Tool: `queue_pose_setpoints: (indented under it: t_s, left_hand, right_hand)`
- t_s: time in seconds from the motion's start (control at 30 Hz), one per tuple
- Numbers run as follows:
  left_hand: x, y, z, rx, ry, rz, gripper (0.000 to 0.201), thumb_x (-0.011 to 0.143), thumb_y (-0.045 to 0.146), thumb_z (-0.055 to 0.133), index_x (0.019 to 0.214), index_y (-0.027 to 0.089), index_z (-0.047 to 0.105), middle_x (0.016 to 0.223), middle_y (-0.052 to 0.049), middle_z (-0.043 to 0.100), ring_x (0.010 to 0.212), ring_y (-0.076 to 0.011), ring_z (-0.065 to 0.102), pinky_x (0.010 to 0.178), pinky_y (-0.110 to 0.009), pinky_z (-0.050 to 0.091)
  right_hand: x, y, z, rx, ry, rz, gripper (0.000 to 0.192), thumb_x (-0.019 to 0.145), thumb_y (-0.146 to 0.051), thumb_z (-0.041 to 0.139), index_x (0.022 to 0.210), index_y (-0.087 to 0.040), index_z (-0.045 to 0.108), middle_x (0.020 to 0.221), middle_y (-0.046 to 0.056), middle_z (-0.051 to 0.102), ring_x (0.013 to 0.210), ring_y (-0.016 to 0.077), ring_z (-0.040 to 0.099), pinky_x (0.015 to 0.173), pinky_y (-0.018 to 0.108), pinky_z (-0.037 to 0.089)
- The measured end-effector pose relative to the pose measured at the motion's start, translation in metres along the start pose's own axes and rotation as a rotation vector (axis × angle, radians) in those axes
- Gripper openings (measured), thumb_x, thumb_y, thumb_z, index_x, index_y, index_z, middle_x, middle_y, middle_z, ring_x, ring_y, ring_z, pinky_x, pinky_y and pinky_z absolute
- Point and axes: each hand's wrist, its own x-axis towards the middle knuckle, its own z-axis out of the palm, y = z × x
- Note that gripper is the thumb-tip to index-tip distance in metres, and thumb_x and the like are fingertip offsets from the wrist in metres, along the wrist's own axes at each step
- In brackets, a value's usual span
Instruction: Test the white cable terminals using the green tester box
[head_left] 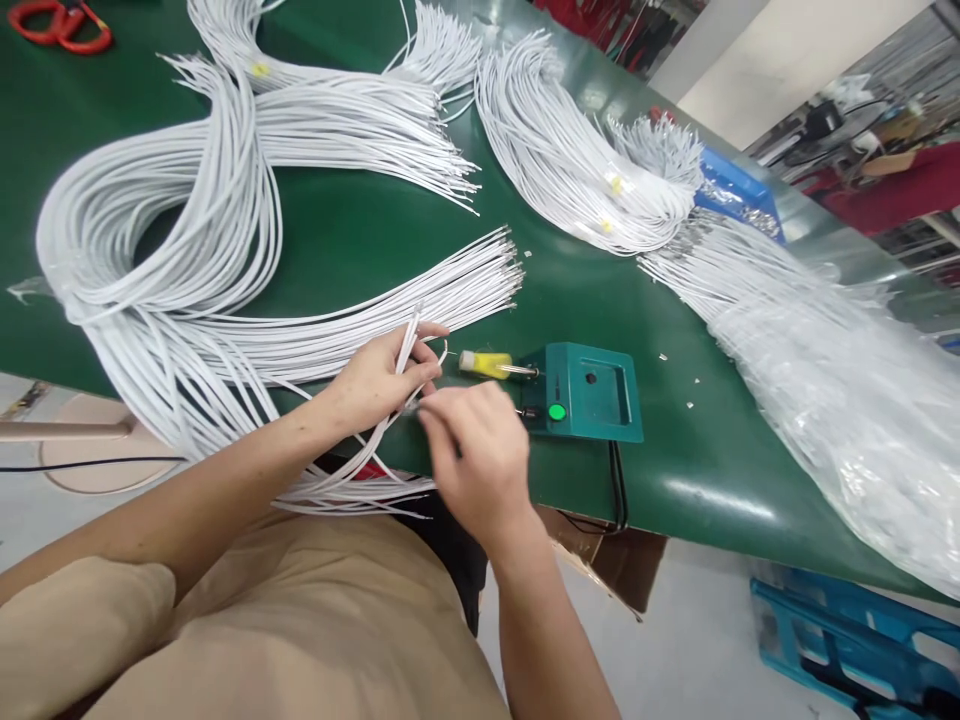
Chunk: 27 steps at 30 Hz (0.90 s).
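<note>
We sit at the green worktop (345,240) with a few white wires (409,345) clamped in our left hand (375,385), thumb and fingers pinching them so the cut ends stand up toward the teal box (589,390). Gripped this way, the ends stay fanned and easy to pick one at a time. Our right hand (480,450) hovers just beside them, fingers bent toward the wire ends; it is blurred, so we cannot tell whether its grip is closed on a wire or only touching.

The box sits at the worktop's near edge, its green button (556,411) facing us, close enough that both hands reach it without stretching. A yellow-handled tool (487,364) lies against its left side. The big wire bundle (195,300) loops behind our left hand, its ends pointing toward the box. A bagged batch (847,400) rests well apart on the right.
</note>
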Motion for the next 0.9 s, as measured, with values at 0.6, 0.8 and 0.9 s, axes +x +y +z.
queue_pose_setpoints:
  t_s: [0.6,0.8,0.9]
  left_hand:
    - [-0.045,-0.006,-0.030,-0.096,-0.170,0.056,0.040,0.084,0.046,0.055,0.107,0.016,0.066,0.097,-0.008,0.069,0.091,-0.0201,0.063,0.073,-0.029,0.051]
    - [-0.059,0.002,-0.028,0.183,-0.221,0.140,0.035,0.084,0.047,0.052,0.083,0.014,0.066,0.085,-0.005,0.068,0.083,-0.0209,0.062,0.076,-0.031,0.047]
    - [-0.066,0.007,-0.031,0.226,-0.268,0.162,0.036,0.087,0.046,0.047,0.080,0.015,0.065,0.081,-0.003,0.067,0.079,-0.0188,0.061,0.074,-0.029,0.046]
  right_hand:
    - [0.004,-0.052,0.001,0.153,-0.106,0.478,0.024,0.093,-0.031,0.045,0.081,-0.020,0.063,0.071,0.001,0.065,0.061,0.0128,0.054,0.060,0.026,0.037]
    - [0.023,-0.043,-0.001,0.540,0.000,0.510,0.015,0.078,-0.030,0.064,0.086,-0.020,0.070,0.072,-0.001,0.060,0.063,0.0121,0.053,0.063,0.025,0.043]
    - [0.020,-0.042,0.005,0.761,0.021,0.616,0.012,0.075,-0.030,0.066,0.077,-0.018,0.068,0.068,-0.001,0.061,0.059,0.0121,0.055,0.060,0.025,0.045]
